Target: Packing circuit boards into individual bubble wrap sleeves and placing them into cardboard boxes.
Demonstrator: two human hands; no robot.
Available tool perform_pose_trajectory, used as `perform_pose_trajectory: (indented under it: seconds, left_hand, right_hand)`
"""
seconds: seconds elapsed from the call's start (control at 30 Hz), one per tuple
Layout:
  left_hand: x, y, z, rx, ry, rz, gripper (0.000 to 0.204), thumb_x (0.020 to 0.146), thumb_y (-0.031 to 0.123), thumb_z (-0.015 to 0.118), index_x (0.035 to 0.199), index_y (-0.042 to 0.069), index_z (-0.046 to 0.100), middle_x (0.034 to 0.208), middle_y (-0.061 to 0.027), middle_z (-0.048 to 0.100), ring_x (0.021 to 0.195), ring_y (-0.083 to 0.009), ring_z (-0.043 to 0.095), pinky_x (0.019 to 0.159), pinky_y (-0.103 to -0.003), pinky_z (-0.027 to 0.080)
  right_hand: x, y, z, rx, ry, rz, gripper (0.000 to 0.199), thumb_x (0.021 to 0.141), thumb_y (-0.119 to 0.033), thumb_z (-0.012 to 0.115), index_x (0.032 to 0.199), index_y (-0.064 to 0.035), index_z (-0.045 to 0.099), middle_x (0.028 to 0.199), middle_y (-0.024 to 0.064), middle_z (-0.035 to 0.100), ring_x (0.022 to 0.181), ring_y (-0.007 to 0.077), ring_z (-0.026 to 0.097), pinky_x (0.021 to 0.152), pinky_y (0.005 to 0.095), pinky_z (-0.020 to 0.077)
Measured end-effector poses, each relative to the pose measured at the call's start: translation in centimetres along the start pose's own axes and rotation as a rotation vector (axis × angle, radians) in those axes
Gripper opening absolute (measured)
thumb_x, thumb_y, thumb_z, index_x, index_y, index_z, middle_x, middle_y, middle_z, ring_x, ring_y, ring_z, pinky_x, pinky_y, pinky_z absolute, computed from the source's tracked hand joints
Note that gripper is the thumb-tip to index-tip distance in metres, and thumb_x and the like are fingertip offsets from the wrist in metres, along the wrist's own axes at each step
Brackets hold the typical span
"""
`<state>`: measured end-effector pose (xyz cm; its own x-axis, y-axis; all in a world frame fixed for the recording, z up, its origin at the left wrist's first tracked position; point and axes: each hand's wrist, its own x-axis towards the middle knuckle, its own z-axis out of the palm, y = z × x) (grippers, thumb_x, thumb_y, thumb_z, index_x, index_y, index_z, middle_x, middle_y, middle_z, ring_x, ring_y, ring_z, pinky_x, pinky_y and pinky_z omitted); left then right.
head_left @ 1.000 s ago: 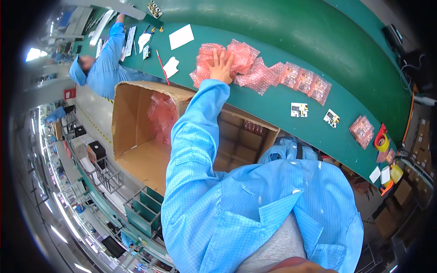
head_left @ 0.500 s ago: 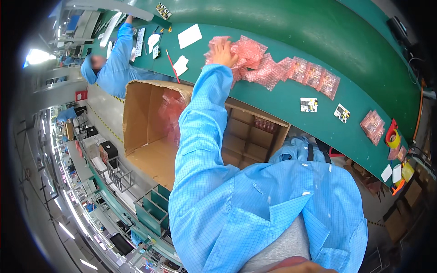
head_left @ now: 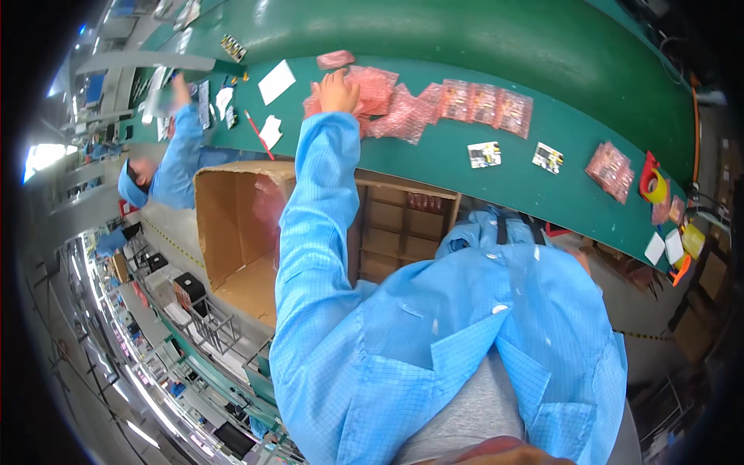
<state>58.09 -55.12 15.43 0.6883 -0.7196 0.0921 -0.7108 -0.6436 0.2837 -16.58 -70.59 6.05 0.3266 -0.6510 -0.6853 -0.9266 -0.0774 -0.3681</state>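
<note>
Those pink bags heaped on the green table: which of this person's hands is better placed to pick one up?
Probably the left hand: it already rests on the pile of pink bags on the green table. The right hand is out of view.

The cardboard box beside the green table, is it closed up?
No, the cardboard box stands open, its brown inner walls and floor showing, with a pink bag inside.

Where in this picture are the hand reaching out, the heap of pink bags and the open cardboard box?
Left hand (head_left: 339, 91): head view, on the back of the hand.
Pink bags (head_left: 397, 108): head view, middle of the heap on the green belt.
Cardboard box (head_left: 232, 225): head view, its inner side wall.
</note>
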Motion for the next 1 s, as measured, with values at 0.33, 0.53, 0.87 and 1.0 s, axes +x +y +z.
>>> perform_pose_trajectory:
  seconds: [0.33, 0.53, 0.87, 1.0]
  left_hand:
    - [-15.4, 18.8, 11.6, -0.483, -0.045, 0.158, 0.055, 0.067, 0.014, 0.069, 0.116, 0.000, 0.049, 0.117, -0.0209, 0.049, 0.113, -0.0375, 0.044, 0.100, -0.045, 0.035]
    - [-10.0, 16.6, 9.9, -0.411, 0.130, 0.007, 0.043, 0.069, 0.006, 0.061, 0.110, -0.002, 0.050, 0.113, -0.0238, 0.050, 0.110, -0.0390, 0.045, 0.096, -0.045, 0.038]
    - [10.3, -2.7, 5.5, 0.758, -0.308, -0.250, 0.040, 0.076, 0.024, 0.060, 0.116, 0.023, 0.064, 0.153, 0.0026, 0.022, 0.139, -0.0403, 0.010, 0.099, -0.054, 0.030]
    - [12.5, -7.1, 8.0, 0.596, -0.470, -0.022, 0.042, 0.076, 0.025, 0.059, 0.117, 0.032, 0.062, 0.137, -0.0060, 0.046, 0.132, -0.0371, 0.029, 0.098, -0.052, 0.031]
  right_hand:
    - [7.8, -19.8, -7.5, 0.200, 0.216, -0.373, 0.031, 0.083, -0.024, 0.064, 0.101, -0.0005, 0.055, 0.087, 0.0155, 0.064, 0.078, 0.0292, 0.063, 0.070, 0.0380, 0.0488]
    - [10.2, -20.8, -6.9, 0.364, 0.136, -0.473, 0.028, 0.084, -0.017, 0.063, 0.105, -0.0007, 0.053, 0.093, 0.0127, 0.061, 0.073, 0.0197, 0.059, 0.067, 0.0317, 0.0482]
    - [4.8, -10.7, -8.5, 0.353, 0.177, -0.278, 0.015, 0.092, -0.012, 0.054, 0.105, -0.0036, 0.057, 0.090, 0.0022, 0.058, 0.076, 0.0098, 0.051, 0.067, 0.0247, 0.0432]
    - [3.0, -5.7, -7.3, 0.456, 0.261, -0.117, 0.016, 0.094, -0.014, 0.054, 0.106, -0.0040, 0.057, 0.091, 0.0012, 0.059, 0.079, 0.0095, 0.052, 0.069, 0.0239, 0.0428]
